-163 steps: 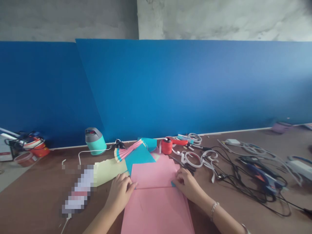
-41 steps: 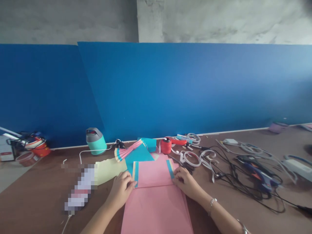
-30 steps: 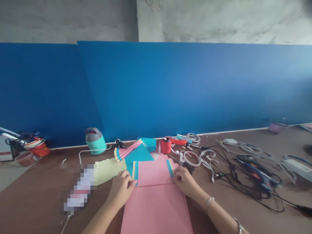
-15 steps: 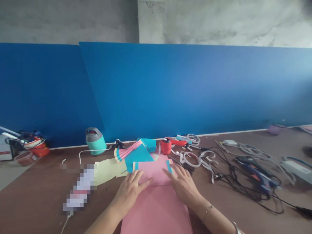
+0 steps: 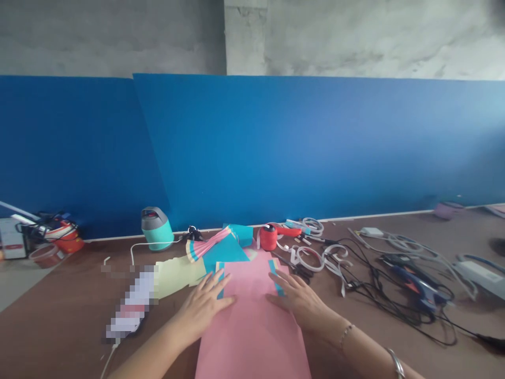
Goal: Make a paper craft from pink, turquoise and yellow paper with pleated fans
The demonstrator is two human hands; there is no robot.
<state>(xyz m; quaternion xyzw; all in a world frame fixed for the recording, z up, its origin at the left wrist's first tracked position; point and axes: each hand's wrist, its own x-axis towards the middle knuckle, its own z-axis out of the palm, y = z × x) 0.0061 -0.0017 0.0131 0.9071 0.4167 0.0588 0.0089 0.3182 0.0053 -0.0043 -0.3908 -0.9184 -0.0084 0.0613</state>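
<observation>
A long pink sheet of paper (image 5: 252, 331) lies on the table in front of me, with blue and yellow strips along both sides of its far end. My left hand (image 5: 207, 302) rests on its left edge, fingers spread over the strip there. Across from it, my right hand (image 5: 294, 297) lies flat on the right edge, fingers apart and partly covering the other strip. Just beyond the sheet are a pleated pink paper fan (image 5: 209, 245) with a striped edge and some blue paper (image 5: 226, 253). Pale yellow paper (image 5: 177, 276) lies left of my left hand.
A turquoise container (image 5: 157, 231) with a grey handle stands back left, behind a blurred-out object (image 5: 132, 305) with a white cable. Behind the sheet is a red round item (image 5: 268, 238). Cables (image 5: 371, 279) and a blue glue gun (image 5: 420, 287) spread rightward. A blue partition (image 5: 252, 147) closes the back.
Both hands have moved outward to the edges of the pink sheet, uncovering more of its middle. A crease line across the sheet no longer shows clearly. The view has shifted slightly.
</observation>
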